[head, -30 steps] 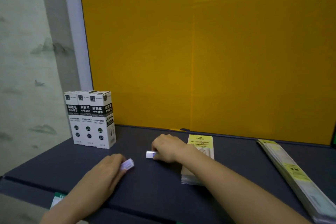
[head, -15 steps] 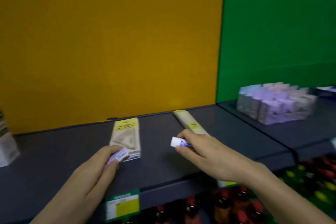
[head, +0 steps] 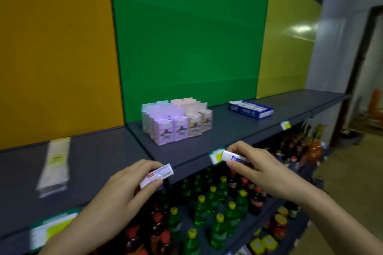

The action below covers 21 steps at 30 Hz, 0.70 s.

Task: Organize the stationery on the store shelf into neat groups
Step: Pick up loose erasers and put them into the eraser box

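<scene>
I see both hands raised in front of the dark shelf, each pinching a small eraser. My left hand grips a white eraser with a red mark and a barcode on its sleeve, thumb under it and fingers over the top, just off the shelf's front edge. My right hand pinches a second eraser — white tip, dark blue sleeve — between thumb and fingertips, in front of a yellow price tag on the shelf lip.

On the shelf, against the green back panel, stands a tight block of small pastel boxes in purple and pink. Well to its right lies a flat blue-and-white box. To the left, before the orange panel, a stack of clear packets with yellow labels lies flat — too blurred to read.

Below the shelf, green bottles with yellow caps and darker bottles with red caps crowd the lower tier.
</scene>
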Each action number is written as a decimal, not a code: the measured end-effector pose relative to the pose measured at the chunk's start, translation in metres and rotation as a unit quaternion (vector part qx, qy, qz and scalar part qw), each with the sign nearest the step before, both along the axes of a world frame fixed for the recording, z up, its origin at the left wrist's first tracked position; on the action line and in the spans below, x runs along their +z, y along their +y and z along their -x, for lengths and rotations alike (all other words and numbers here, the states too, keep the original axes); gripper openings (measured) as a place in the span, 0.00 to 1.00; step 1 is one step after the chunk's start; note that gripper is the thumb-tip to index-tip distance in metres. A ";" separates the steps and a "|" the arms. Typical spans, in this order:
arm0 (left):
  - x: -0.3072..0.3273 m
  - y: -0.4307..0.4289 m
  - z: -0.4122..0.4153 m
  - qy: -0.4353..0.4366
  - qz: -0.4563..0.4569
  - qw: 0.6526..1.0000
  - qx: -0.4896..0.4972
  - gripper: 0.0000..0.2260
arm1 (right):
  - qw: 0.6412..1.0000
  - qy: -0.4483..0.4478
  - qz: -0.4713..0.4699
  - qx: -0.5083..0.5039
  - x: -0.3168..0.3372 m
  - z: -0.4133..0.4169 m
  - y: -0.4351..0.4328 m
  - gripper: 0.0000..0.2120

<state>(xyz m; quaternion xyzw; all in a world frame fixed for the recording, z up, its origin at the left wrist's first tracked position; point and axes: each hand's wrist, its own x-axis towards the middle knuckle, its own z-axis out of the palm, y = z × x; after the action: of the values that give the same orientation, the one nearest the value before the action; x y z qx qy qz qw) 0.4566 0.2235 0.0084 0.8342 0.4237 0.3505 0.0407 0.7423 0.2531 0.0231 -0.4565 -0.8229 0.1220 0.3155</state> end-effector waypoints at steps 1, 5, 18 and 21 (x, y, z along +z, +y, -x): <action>0.002 0.009 -0.025 -0.001 0.005 1.000 -0.004 0.16 | 1.000 0.007 0.004 -0.005 0.001 -0.022 0.004 0.05; -0.006 0.047 -0.121 -0.016 0.004 1.000 -0.018 0.16 | 1.000 0.006 0.012 -0.014 0.000 -0.104 0.023 0.05; 0.001 0.177 -0.300 0.031 -0.012 0.997 -0.066 0.07 | 0.999 0.014 0.018 -0.025 -0.015 -0.263 0.131 0.07; 0.009 0.218 -0.326 0.033 0.031 0.997 -0.065 0.03 | 1.000 0.005 0.007 -0.017 -0.012 -0.288 0.172 0.07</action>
<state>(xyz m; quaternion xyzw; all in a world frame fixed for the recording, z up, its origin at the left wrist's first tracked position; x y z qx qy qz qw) 0.7830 0.4417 0.0177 0.8694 0.3805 0.3062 0.0749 1.0306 0.4251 0.0106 -0.4721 -0.8126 0.1243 0.3183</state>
